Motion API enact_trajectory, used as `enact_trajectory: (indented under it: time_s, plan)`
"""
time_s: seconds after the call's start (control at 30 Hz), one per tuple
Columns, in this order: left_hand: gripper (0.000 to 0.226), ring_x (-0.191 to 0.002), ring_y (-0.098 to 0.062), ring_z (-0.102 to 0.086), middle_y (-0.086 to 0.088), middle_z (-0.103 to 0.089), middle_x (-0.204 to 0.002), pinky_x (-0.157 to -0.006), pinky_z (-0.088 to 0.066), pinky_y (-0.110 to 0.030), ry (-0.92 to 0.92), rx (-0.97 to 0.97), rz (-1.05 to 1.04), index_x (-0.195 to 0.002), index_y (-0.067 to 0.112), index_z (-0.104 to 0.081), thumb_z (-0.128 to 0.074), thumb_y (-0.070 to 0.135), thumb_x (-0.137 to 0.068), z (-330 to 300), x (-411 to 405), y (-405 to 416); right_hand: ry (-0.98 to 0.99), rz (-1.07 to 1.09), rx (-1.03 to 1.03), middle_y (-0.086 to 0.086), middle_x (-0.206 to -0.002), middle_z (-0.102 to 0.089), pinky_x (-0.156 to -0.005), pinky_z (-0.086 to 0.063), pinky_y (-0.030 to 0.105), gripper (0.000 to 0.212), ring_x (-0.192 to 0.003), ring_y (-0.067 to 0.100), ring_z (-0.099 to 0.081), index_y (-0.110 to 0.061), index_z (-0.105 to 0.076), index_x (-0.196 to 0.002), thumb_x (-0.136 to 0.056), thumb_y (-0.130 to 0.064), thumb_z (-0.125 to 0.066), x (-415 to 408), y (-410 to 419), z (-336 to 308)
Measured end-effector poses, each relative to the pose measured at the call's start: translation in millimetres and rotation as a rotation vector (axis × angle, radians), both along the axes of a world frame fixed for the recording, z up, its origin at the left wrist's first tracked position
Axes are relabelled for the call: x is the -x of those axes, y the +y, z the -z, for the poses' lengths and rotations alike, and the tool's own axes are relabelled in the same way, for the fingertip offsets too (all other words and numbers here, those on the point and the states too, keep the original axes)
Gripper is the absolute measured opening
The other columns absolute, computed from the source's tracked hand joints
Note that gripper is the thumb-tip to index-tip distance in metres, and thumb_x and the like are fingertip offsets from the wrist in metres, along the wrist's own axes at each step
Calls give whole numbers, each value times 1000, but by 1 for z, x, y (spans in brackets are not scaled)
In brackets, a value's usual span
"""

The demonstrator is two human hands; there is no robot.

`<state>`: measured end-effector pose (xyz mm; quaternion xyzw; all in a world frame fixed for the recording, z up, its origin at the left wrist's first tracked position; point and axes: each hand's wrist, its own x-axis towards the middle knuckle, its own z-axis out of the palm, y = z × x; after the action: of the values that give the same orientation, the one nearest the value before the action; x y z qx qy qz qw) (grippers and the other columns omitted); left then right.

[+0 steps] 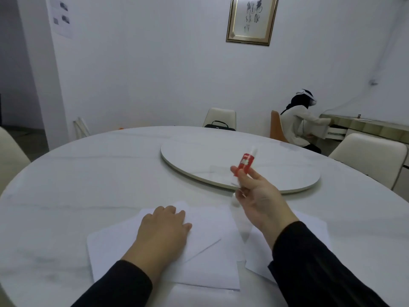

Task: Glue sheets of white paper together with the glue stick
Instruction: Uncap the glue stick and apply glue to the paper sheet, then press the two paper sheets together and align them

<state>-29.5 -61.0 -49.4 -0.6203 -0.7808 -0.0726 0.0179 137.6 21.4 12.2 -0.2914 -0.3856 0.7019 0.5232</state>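
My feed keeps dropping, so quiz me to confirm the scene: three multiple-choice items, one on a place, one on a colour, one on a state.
1. Where is the left hand?
A. flat on the paper sheets
B. on the turntable
C. off the table

2. What colour is the glue stick body?
A. blue
B. red
C. yellow

3. What state is the glue stick in?
A. lying on the table
B. standing on the paper
C. held raised in the right hand

Answers:
1 A, the palm lies on the overlapping white sheets at the near table edge.
2 B, the label is red with a pale tip.
3 C, the right hand's fingers grip it in the air, in front of the round turntable, clear of the paper.
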Motion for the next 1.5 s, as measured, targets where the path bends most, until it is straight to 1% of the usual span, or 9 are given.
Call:
enact_trajectory:
  time_s: [0.23,0.37,0.63,0.73,0.9,1.03,1.2,1.37,1.5]
  plan:
    - [42,-128,-20,-35,3,-41,-142,-103,-32,-35,10,-6,19,-136,25,-38,-25,37,-97,5,4,0,-835,278,-406,-7,-84,-65,-64,-46,20,30,-80,13,-63,-23,-55,-97,-77,-10,-74,38,38,23]
    - [42,-129,-19,-35,3,-42,-141,-104,-30,-34,-14,-21,38,-134,25,-41,-27,38,-97,6,6,1,-1105,310,-464,1,-91,-70,-81,-54,38,31,-87,22,-65,-16,-62,-98,-72,-13,-77,47,55,35]
    - [44,-136,-16,-27,7,-34,-149,-109,-23,-33,-96,-40,170,-140,29,-34,-29,38,-97,8,6,1,-1069,300,-463,-3,-97,-62,-73,-53,32,58,-87,15,-62,-18,-58,-111,-62,-22,-88,24,57,31]
    - [47,-142,-11,-17,11,-21,-156,-114,-14,-31,-138,-27,258,-144,35,-27,-30,39,-97,7,1,0,-1235,410,-494,0,-95,-66,-72,-44,24,34,-83,16,-59,-14,-66,-103,-75,-26,-78,-38,63,5]
    - [47,-144,-7,-12,15,-17,-157,-115,-9,-26,-184,-5,355,-145,38,-26,-32,36,-98,5,-11,-2,-1918,-73,-283,3,-145,-47,-101,-32,24,78,-130,19,-45,-15,-43,-140,-76,-48,-72,-139,53,18]
    - [47,-144,-7,-12,16,-16,-157,-115,-8,-25,-180,9,353,-145,39,-26,-31,36,-98,4,-15,-5,-1760,75,-356,1,-134,-56,-101,-35,25,73,-121,18,-51,-19,-54,-132,-67,-37,-83,-166,49,29]
    - [47,-143,-5,-13,16,-18,-157,-114,-8,-22,-199,4,358,-144,38,-29,-34,35,-98,2,-20,-7,-1686,240,-445,-6,-98,-65,-75,-43,29,45,-88,15,-57,-27,-65,-95,-56,-29,-87,-167,45,33]
    - [46,-142,-3,-14,20,-19,-155,-112,-7,-20,-237,7,378,-143,41,-31,-37,37,-97,4,-26,-10,-1708,424,-567,-9,-94,-55,-73,-39,31,39,-92,19,-55,-25,-59,-84,-56,-34,-86,-168,34,40]
    - [39,-137,-5,-29,13,-33,-151,-113,-15,-20,-496,-175,324,-137,34,-43,-41,30,-98,-9,-12,-10,-1684,388,-620,-5,-71,-56,-57,-34,31,31,-73,21,-54,-21,-55,-64,-64,-31,-84,-172,30,31]
